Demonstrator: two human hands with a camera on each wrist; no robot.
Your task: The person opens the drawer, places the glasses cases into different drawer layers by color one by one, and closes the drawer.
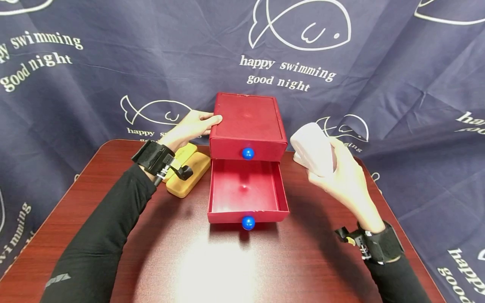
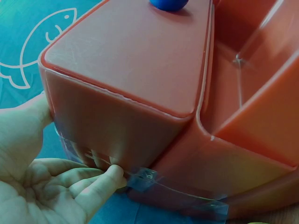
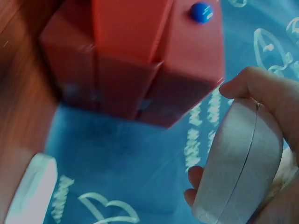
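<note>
Holding a pale, smooth-shelled mouse [image 1: 313,148] aloft near the tabletop's [image 1: 189,261] far right edge, the right hand [image 1: 346,181] curls its grip round it (seemingly light, rigid, slippery), while the left hand [image 1: 189,128] presses straight fingers against the red drawer box [image 1: 246,122], lower drawer [image 1: 246,193] open.
</note>
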